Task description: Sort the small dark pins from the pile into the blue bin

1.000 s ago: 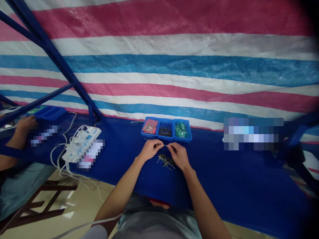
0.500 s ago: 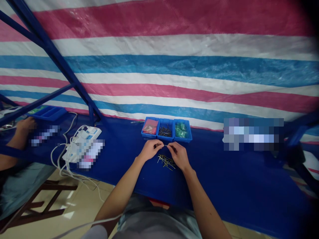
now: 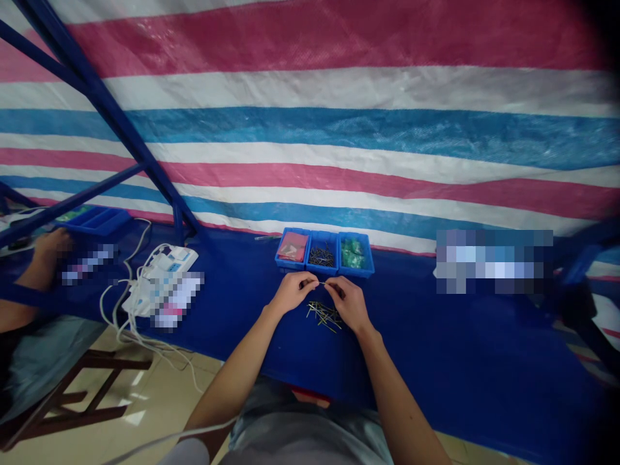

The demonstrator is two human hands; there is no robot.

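My left hand (image 3: 293, 291) and my right hand (image 3: 347, 300) meet just in front of the bins. Both are closed in a pinch, thumb against fingers. A thin metal pin (image 3: 322, 283) spans the small gap between the fingertips; it is too small to tell whether it is a screw or a nail. Close below the hands lies a loose pile of thin, brass-coloured metal pins (image 3: 322, 314), its right side beside my right hand. Beyond the hands, the middle blue bin (image 3: 321, 266) holds many dark metal pins.
The left bin (image 3: 290, 265) holds pink pieces, the right bin (image 3: 356, 271) green plastic packets. A white power strip (image 3: 181, 258) with tangled cables lies left on the blue table (image 3: 416, 349). Further left is another person's hand (image 3: 52, 248) near a blue tray (image 3: 99, 219). A striped sheet (image 3: 310, 129) hangs behind.
Both hands stay in nearly the same place, still pinching the thin metal pin. The whole view has shifted very slightly.
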